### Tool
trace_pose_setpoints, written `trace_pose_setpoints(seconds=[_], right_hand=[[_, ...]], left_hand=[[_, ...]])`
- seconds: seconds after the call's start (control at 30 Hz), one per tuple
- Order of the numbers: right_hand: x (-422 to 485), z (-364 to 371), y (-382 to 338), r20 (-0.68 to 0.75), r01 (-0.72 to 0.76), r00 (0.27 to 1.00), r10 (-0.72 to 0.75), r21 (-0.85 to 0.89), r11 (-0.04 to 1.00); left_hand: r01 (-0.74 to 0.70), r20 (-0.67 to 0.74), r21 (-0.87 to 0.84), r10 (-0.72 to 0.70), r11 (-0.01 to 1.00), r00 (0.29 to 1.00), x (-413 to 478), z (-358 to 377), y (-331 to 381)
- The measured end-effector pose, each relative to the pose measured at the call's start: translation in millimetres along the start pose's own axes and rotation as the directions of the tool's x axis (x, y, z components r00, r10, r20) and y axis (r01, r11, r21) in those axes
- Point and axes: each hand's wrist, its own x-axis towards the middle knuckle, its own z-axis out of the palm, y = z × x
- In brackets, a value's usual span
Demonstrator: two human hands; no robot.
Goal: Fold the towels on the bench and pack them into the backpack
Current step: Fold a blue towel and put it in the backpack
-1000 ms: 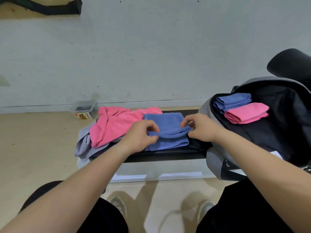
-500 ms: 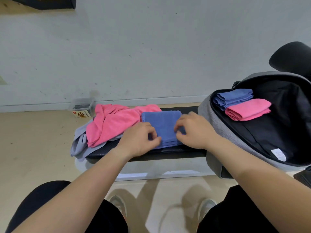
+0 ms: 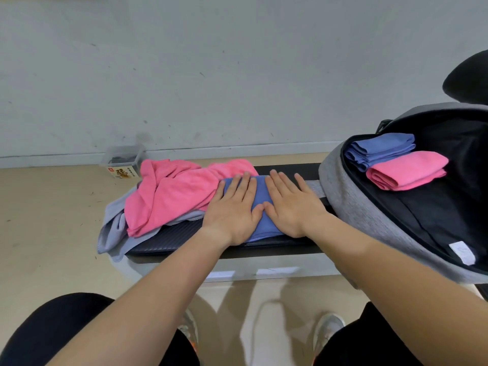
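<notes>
A folded blue towel [image 3: 261, 196] lies on the black bench [image 3: 169, 236]. My left hand [image 3: 233, 207] and my right hand [image 3: 291, 204] press flat on it side by side, fingers straight, hiding most of it. To the left, a crumpled pink towel [image 3: 174, 194] lies over a grey towel [image 3: 113, 228] that hangs off the bench end. The open grey backpack [image 3: 348, 204] stands at the right and holds a folded blue towel [image 3: 380, 150] and a folded pink towel [image 3: 406, 170].
A small clear box [image 3: 122, 161] sits on the floor by the white wall behind the bench. A black rounded object [image 3: 467, 80] shows behind the backpack. My knees and shoes [image 3: 327, 326] are below the bench's front edge.
Both hands let go of the pinched blue towel edges after folding it smaller, and now lie flat on it. The view has shifted slightly downward.
</notes>
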Motion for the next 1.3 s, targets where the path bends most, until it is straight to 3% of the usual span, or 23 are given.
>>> trace_pose_setpoints(seconds=[0.13,0.23,0.4,0.53,0.67,0.77,0.83,0.9,0.97,1.03,1.1,1.2,1.3], right_hand=[[8.5,-14.7,6.9,0.102,0.032,0.994,-0.035,0.032,0.999],[27.7,-37.9,23.1,0.073,0.051,0.995,-0.064,0.163,0.985],[48.2,-63.0,45.2,0.267,-0.070,0.963,-0.037,0.380,0.922],[51.1,-69.5,44.5,0.248,-0.053,0.968,-0.048,0.387,0.921],[36.8,-74.4,39.0,0.150,0.006,0.987,-0.058,0.321,0.947],[22.6,-73.4,36.9,0.049,-0.018,0.999,0.007,0.234,0.972],[14.3,-67.8,35.2,0.006,-0.048,0.999,0.048,0.311,0.949],[9.4,-59.7,33.1,0.006,-0.101,0.993,0.115,0.521,0.847],[5.8,-54.0,31.3,0.035,-0.157,0.980,0.196,0.739,0.656],[0.9,-52.0,30.5,0.066,-0.175,0.970,0.233,0.855,0.487],[-6.0,-51.9,29.8,0.082,-0.158,0.973,0.217,0.919,0.360],[-15.0,-51.4,31.2,0.090,-0.141,0.980,0.179,0.945,0.294],[-19.1,-51.9,33.7,0.103,-0.147,0.979,0.174,0.953,0.264]], left_hand=[[-0.037,0.041,0.104,0.033,0.994,0.999,7.2,-19.2,-0.8],[-0.103,-0.028,0.152,0.108,0.983,0.994,25.5,-52.0,-11.2],[0.025,0.247,-0.119,0.006,0.993,0.969,48.9,-74.4,-38.1],[0.013,0.247,-0.213,0.041,0.977,0.968,53.1,-81.8,-45.4],[0.002,0.126,-0.279,0.035,0.960,0.991,41.4,-77.9,-44.8],[-0.010,-0.049,-0.191,0.001,0.982,0.999,25.9,-71.6,-40.2],[0.017,-0.142,-0.107,-0.033,0.994,0.989,18.0,-66.2,-35.0],[0.052,-0.221,-0.029,-0.057,0.998,0.974,13.8,-61.5,-30.0],[0.080,-0.248,-0.047,-0.090,0.996,0.965,10.6,-58.7,-27.9],[0.110,-0.209,-0.214,-0.155,0.971,0.966,5.6,-56.5,-28.2],[0.137,-0.118,-0.499,-0.223,0.856,0.968,1.5,-53.0,-29.9],[0.145,-0.024,-0.772,-0.257,0.619,0.966,-2.9,-49.5,-31.7],[0.127,-0.031,-0.823,-0.266,0.554,0.963,-4.8,-50.6,-35.5]])
